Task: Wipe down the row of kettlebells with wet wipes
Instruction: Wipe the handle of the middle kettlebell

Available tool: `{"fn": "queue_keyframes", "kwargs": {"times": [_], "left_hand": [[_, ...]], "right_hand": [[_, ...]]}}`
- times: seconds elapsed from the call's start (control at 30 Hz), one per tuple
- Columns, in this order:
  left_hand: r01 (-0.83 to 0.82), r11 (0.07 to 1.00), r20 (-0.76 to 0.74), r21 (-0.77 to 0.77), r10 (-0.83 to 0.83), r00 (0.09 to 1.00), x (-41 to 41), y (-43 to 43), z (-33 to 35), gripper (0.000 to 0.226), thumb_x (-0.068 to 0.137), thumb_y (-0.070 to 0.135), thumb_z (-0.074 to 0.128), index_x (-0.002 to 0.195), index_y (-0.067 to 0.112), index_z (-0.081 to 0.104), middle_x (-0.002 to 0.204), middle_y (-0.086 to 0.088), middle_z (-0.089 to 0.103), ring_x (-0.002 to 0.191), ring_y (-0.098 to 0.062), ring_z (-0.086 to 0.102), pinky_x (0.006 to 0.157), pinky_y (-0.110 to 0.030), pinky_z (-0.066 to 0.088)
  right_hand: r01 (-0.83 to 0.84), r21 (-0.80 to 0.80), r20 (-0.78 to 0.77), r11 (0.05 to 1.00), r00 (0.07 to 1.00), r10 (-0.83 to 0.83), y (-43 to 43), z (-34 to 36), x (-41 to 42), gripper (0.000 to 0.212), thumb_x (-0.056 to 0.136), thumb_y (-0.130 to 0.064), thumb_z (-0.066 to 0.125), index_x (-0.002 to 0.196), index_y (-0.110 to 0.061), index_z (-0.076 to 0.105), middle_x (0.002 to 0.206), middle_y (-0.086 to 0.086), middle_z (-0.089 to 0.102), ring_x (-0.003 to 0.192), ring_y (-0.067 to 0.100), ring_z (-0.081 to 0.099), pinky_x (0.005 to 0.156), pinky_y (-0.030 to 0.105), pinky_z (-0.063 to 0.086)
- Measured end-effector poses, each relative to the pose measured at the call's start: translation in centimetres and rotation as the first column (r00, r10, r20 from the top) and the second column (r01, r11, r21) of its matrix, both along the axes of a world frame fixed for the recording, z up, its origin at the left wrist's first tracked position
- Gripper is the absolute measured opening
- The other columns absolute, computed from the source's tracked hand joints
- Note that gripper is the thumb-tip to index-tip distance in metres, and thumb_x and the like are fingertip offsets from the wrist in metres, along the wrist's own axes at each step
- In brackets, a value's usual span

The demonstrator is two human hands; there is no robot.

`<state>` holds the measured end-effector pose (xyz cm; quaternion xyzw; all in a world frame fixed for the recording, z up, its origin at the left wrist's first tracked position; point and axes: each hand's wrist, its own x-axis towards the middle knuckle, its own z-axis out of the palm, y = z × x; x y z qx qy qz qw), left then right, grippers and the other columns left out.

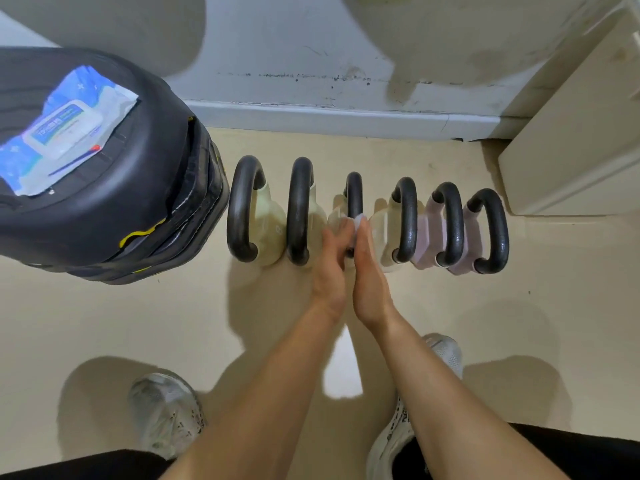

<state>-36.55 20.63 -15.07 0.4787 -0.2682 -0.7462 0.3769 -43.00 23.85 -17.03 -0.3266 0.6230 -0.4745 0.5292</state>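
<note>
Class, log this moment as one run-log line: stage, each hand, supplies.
stage: wiping | left hand: touches third kettlebell from left | right hand: holds wet wipe against its handle | wipes pack: on black stack

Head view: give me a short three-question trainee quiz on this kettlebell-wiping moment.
1. How many kettlebells stand in the row along the wall?
2. True or false: the pack of wet wipes lies on the floor.
3. The left hand and right hand, with a wipe at the fingers, are at which kettlebell, counted from the left? A. second B. third C. sixth

Key: 1. Six, four cream and two pink. 2. False: it lies on top of the black stack at the left. 3. B.
</note>
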Motion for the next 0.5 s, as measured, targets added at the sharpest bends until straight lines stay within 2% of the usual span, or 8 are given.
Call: {"fn": "queue_keyframes", "kwargs": {"times": [0.07, 0.13, 0.17, 0.23, 0.3, 0.37, 0.43, 0.5], "left_hand": [[-0.049, 0.995, -0.045, 0.09, 0.053, 0.998, 0.3, 1.7, 0.0, 0.064, 0.106, 0.051, 0.019, 0.142, 0.008, 0.05, 0.146, -0.003, 0.053, 0.135, -0.009, 0.047, 0.115, -0.027, 0.034], [-0.063, 0.994, 0.035, 0.091, 0.06, 0.998, 0.4, 2.4, -0.1, 0.053, 0.104, 0.051, 0.034, 0.134, 0.015, 0.06, 0.135, 0.0, 0.064, 0.131, -0.011, 0.054, 0.116, -0.035, 0.037], [-0.048, 0.997, 0.141, 0.058, 0.04, 0.989, 0.4, 2.4, -0.2, 0.045, 0.102, 0.048, 0.045, 0.129, 0.018, 0.066, 0.127, 0.002, 0.069, 0.125, -0.011, 0.059, 0.113, -0.036, 0.041], [-0.043, 0.999, 0.351, 0.013, 0.036, 0.936, 0.3, 2.1, -0.5, 0.033, 0.099, 0.033, 0.059, 0.127, 0.02, 0.068, 0.123, 0.005, 0.071, 0.121, -0.01, 0.061, 0.111, -0.033, 0.044], [-0.064, 0.998, 0.421, -0.002, 0.058, 0.905, 0.4, 1.7, -0.8, 0.032, 0.096, 0.019, 0.064, 0.128, 0.019, 0.067, 0.124, 0.006, 0.07, 0.119, -0.009, 0.062, 0.11, -0.031, 0.045], [-0.069, 0.997, 0.462, -0.015, 0.069, 0.884, 0.3, 1.4, -0.8, 0.033, 0.093, 0.013, 0.067, 0.126, 0.018, 0.068, 0.12, 0.004, 0.072, 0.111, -0.01, 0.067, 0.104, -0.03, 0.05], [-0.062, 0.997, 0.501, -0.039, 0.073, 0.862, 0.2, 1.1, -1.0, 0.032, 0.09, 0.009, 0.069, 0.121, 0.018, 0.07, 0.113, 0.004, 0.074, 0.102, -0.009, 0.069, 0.097, -0.027, 0.054], [-0.061, 0.996, 0.527, -0.065, 0.087, 0.845, 0.3, 0.9, -1.2, 0.027, 0.087, 0.009, 0.072, 0.112, 0.02, 0.073, 0.104, 0.006, 0.075, 0.094, -0.004, 0.07, 0.089, -0.021, 0.055]], "right_hand": [[-0.029, 0.052, -0.019, 0.998, 0.999, 0.03, 1.8, -1.4, 0.7, 0.075, 0.093, -0.08, 0.019, 0.159, -0.046, 0.018, 0.166, -0.022, 0.024, 0.151, -0.006, 0.022, 0.124, 0.025, 0.019], [-0.028, 0.118, -0.032, 0.993, 0.999, 0.032, 3.4, -2.8, 1.5, 0.071, 0.095, -0.079, 0.021, 0.157, -0.046, 0.027, 0.161, -0.023, 0.035, 0.149, -0.005, 0.03, 0.122, 0.027, 0.025], [-0.014, 0.138, -0.047, 0.99, 0.999, 0.021, 4.2, -3.4, 1.8, 0.059, 0.102, -0.068, 0.028, 0.152, -0.041, 0.04, 0.153, -0.02, 0.049, 0.144, 0.0, 0.041, 0.117, 0.027, 0.034], [0.019, 0.146, -0.063, 0.989, 0.998, -0.01, 5.2, -3.7, 2.5, 0.031, 0.109, -0.028, 0.044, 0.133, -0.022, 0.061, 0.118, -0.009, 0.071, 0.117, 0.009, 0.066, 0.093, 0.028, 0.052], [0.116, 0.132, -0.054, 0.984, 0.993, -0.109, 4.9, -3.6, 3.0, 0.021, 0.103, -0.007, 0.051, 0.115, -0.009, 0.068, 0.094, -0.006, 0.074, 0.087, 0.005, 0.069, 0.074, 0.025, 0.053], [0.297, 0.138, -0.013, 0.945, 0.954, -0.298, 3.8, -3.2, 3.0, 0.015, 0.1, -0.007, 0.056, 0.1, -0.011, 0.071, 0.085, -0.003, 0.073, 0.077, 0.008, 0.063, 0.072, 0.029, 0.052], [0.428, 0.163, 0.009, 0.889, 0.9, -0.436, 2.4, -2.7, 2.4, 0.01, 0.097, -0.014, 0.064, 0.104, -0.016, 0.071, 0.086, -0.003, 0.075, 0.079, 0.012, 0.067, 0.077, 0.032, 0.054], [0.453, 0.124, -0.07, 0.883, 0.891, -0.448, 1.6, -2.2, 1.6, 0.016, 0.095, -0.01, 0.068, 0.109, -0.016, 0.07, 0.083, -0.007, 0.075, 0.076, 0.006, 0.069, 0.076, 0.024, 0.055]]}}
